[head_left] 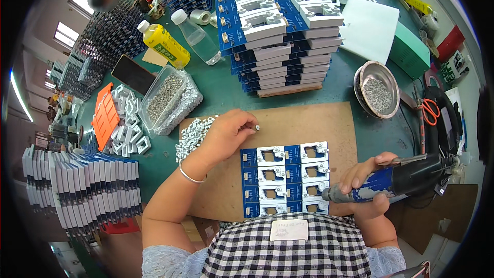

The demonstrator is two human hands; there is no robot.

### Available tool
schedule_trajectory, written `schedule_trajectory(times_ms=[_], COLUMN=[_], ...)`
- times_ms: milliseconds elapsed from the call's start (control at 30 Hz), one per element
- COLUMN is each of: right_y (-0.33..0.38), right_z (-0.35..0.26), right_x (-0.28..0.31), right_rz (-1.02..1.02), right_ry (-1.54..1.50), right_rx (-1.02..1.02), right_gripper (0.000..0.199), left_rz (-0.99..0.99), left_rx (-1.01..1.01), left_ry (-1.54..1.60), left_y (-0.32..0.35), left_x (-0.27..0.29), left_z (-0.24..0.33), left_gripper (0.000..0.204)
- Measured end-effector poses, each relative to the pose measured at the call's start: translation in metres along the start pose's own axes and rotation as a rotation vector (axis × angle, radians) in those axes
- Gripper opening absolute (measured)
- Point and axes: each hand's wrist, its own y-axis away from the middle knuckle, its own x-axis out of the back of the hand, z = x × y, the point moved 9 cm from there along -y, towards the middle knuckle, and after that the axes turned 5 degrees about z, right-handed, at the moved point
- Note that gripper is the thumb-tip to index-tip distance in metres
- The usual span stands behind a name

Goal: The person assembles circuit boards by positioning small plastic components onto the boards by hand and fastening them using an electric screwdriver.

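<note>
The left hand (231, 126) pinches a tiny part (257, 128), too small to name, just right of the pile of white bits (193, 138). The right hand (362, 174) wraps round a blue and black power driver (378, 185). The blue boards (250, 176) with white frames lie flat on the brown sheet (303, 118), between the 2 hands and close to the body. They sit below the left hand and left of the right hand. The driver lies sideways, its nose pointing left at the boards' right edge, so it is nearer than the left hand. I cannot tell if its nose touches.
</note>
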Motion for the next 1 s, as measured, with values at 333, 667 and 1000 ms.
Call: schedule_trajectory(times_ms=[333, 667, 1000], right_y=[-0.002, -0.004, 0.004], right_z=[0.006, 0.009, 0.008], right_x=[0.002, 0.004, 0.009], right_rz=[-0.013, -0.019, -0.009], right_ry=[-0.001, 0.027, -0.023], right_rx=[-0.054, 0.006, -0.056], right_gripper=[0.066, 0.064, 0.065], left_rz=[-0.060, -0.043, -0.050], left_rx=[0.022, -0.069, -0.010], left_ry=[-0.021, -0.070, -0.010], left_y=[-0.007, -0.011, -0.008], left_x=[-0.012, -0.014, -0.018], left_z=[-0.002, -0.003, -0.004], left_gripper=[0.013, 0.012, 0.009])
